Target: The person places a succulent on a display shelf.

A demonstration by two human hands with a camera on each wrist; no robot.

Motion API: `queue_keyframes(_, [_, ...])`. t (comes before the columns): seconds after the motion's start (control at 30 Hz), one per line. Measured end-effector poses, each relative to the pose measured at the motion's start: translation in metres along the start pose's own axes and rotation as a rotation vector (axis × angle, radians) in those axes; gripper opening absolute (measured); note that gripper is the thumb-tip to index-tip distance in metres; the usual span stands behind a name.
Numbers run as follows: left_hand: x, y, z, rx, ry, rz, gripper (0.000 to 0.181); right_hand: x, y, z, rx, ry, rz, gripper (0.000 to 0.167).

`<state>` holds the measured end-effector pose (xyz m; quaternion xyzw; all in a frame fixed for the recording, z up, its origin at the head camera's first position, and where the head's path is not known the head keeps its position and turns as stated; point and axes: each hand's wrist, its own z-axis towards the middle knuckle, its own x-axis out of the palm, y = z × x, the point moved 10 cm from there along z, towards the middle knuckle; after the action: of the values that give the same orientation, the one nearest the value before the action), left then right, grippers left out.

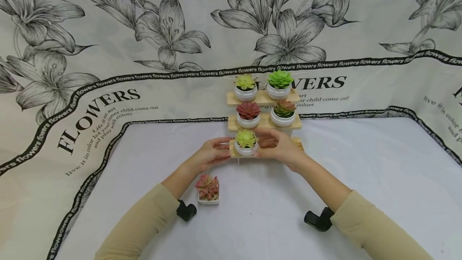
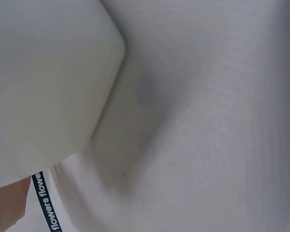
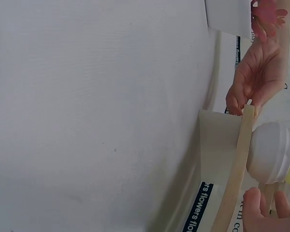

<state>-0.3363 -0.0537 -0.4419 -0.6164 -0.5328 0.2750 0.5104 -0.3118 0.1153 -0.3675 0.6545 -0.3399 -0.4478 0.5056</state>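
A tiered wooden plant stand (image 1: 267, 98) holds potted succulents in white pots. On its lowest shelf, at the left end, sits a yellow-green succulent (image 1: 246, 139). My right hand (image 1: 281, 149) grips that pot from the right, thumb in front and fingers behind. My left hand (image 1: 211, 153) holds the left end of the same shelf; the right wrist view shows its fingers and thumb pinching the wooden board (image 3: 239, 164). Part of the white pot (image 3: 270, 152) also appears there, resting against the board. In the left wrist view a pale blurred surface fills much of the picture.
Two succulents stand on the top shelf, a red one (image 1: 248, 114) and a green-red one (image 1: 283, 112) on the middle. A pink succulent in a square white pot (image 1: 208, 189) stands on the white tablecloth (image 1: 252, 228), near my left forearm. Behind hangs a flower-printed cloth (image 1: 187, 91).
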Motion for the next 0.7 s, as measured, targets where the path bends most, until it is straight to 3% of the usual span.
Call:
queue_keyframes(0.3, [0.000,0.003,0.001,-0.014,-0.009,-0.002,0.052,-0.009,-0.003,-0.018,0.006,0.013,-0.011,0.067])
queue_keyframes(0.7, [0.001,0.000,-0.002,-0.006,0.007,0.023,0.053,-0.006,-0.001,-0.039,-0.004,0.061,0.029,0.067])
